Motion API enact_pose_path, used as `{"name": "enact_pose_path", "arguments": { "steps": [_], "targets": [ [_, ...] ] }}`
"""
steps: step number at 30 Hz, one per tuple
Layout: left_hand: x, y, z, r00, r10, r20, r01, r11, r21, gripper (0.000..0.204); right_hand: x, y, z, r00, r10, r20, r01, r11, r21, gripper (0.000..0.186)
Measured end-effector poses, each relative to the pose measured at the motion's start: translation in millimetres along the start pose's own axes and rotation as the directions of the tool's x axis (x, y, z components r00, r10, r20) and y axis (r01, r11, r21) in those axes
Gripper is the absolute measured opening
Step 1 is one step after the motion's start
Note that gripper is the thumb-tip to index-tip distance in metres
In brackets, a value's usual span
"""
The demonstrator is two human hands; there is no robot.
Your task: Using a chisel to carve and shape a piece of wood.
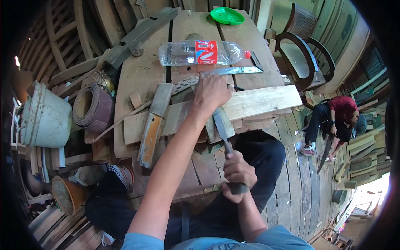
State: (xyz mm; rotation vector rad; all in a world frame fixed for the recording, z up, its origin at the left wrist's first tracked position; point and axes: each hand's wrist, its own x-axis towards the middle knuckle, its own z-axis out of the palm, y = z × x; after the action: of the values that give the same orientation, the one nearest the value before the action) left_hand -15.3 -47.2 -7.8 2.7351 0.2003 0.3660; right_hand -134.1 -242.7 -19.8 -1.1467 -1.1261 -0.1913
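Note:
My right hand [239,173] is wrapped around the dark handle of a chisel [221,124]. Its broad metal blade points away from me, over a small wooden block [227,125]. Just beyond the blade, my left hand [211,92] is curled downward on a long pale board [260,102]. Its fingertips are hidden, so what they grip cannot be made out; a dark thin piece sticks out to their right. Left of that hand lies a speckled strip [184,85]. A worn wooden block with peeling orange paint [151,135] lies across the board's left part.
On the wooden bench [141,77] lie a clear plastic bottle [183,54], a metal square [246,70] and a green dish [227,16]. A bucket [48,116] and a rolled strip [98,110] stand left. Another person [339,114] crouches right, holding a saw [326,152].

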Motion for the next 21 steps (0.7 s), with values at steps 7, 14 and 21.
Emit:
{"name": "enact_pose_path", "arguments": {
  "steps": [7, 14, 21],
  "targets": [
    [5, 3, -9, 0.999, -0.027, 0.019, 0.027, 1.000, 0.013, 0.035, -30, -16, -10, 0.999, -0.010, -0.050, 0.013, 0.998, 0.063, 0.016],
    [1, 1, -11, 0.999, -0.024, 0.032, 0.024, 1.000, -0.001, 0.037, -15, -12, 2, 1.000, -0.005, 0.010, 0.005, 1.000, -0.001, 0.018],
    [2, 7, -7, 0.999, 0.002, 0.039, -0.001, 1.000, -0.011, 0.035, -3, -4, 1, 1.000, -0.001, -0.022, 0.001, 1.000, 0.005, 0.018]
  ]
}}
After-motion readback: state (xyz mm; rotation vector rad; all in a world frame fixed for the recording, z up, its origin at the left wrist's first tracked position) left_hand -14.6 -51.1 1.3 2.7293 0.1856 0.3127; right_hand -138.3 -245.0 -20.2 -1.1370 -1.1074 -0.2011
